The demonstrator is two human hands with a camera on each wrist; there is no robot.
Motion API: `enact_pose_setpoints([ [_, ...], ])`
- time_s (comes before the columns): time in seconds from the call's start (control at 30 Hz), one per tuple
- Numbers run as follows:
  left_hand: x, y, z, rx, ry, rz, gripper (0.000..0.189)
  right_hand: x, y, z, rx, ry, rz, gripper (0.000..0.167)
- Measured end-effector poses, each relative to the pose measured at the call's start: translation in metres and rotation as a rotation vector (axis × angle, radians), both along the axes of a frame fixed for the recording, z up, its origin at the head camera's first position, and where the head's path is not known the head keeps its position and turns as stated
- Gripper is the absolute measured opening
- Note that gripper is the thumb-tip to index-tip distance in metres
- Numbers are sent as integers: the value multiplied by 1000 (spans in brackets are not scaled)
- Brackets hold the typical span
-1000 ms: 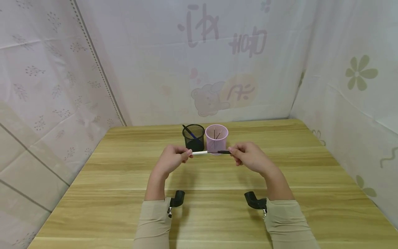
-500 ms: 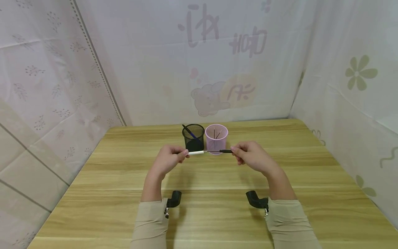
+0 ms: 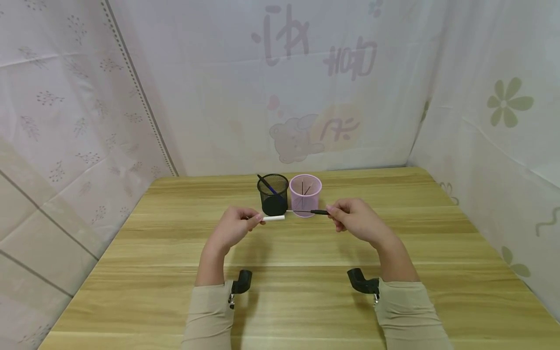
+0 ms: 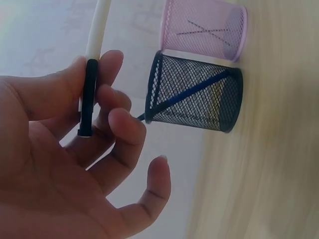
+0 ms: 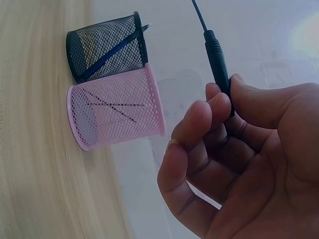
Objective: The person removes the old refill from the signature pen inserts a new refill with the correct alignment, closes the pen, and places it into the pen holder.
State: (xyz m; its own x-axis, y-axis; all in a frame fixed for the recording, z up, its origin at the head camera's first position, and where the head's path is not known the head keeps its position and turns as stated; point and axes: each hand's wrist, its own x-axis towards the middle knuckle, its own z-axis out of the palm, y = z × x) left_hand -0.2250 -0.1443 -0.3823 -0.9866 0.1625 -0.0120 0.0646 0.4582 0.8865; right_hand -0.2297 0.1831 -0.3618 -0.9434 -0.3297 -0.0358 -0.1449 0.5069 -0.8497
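Observation:
Between thumb and fingers my left hand (image 3: 234,227) pinches a white pen barrel (image 3: 274,218) with a black end section (image 4: 88,97). My right hand (image 3: 353,218) pinches a black ribbed pen grip (image 5: 217,62), from which a thin dark refill (image 3: 302,211) points left. The refill's tip is just above and beside the barrel's end, apart from it. Behind them stand a black mesh pen cup (image 3: 274,201) with a blue and black pen (image 4: 192,92) leaning in it, and a pink mesh pen cup (image 3: 305,201) with two thin dark sticks (image 5: 115,105) crossed inside.
Both cups stand side by side near the back of the wooden table (image 3: 280,301). Printed cloth (image 3: 210,97) hangs behind and at both sides. A black wrist mount (image 3: 242,282) sits at the left sleeve, another mount (image 3: 363,283) at the right.
My left hand has moved left and slightly down with the white barrel. The refill, earlier partly inside the barrel, is now out of it. My right hand has shifted slightly right.

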Motion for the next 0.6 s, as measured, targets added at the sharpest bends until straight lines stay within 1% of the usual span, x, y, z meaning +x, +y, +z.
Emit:
enact_pose_setpoints([
  [0.13,1,-1,-3,1,7,-50,26,0,0,-1,0,-8,1,37],
  [0.23,1,-2,-5,11,12,-107,27,0,1,-2,-1,-11,1,36],
  [0.4,1,-2,-8,-6,-9,-183,27,1,1,-3,-4,-26,0,35],
  [0.5,3,-2,-9,-38,-9,-181,30,1,1,-4,-9,-25,1,35],
  [0.6,4,-2,-9,-65,8,-147,32,1,1,-4,-12,-22,1,35],
])
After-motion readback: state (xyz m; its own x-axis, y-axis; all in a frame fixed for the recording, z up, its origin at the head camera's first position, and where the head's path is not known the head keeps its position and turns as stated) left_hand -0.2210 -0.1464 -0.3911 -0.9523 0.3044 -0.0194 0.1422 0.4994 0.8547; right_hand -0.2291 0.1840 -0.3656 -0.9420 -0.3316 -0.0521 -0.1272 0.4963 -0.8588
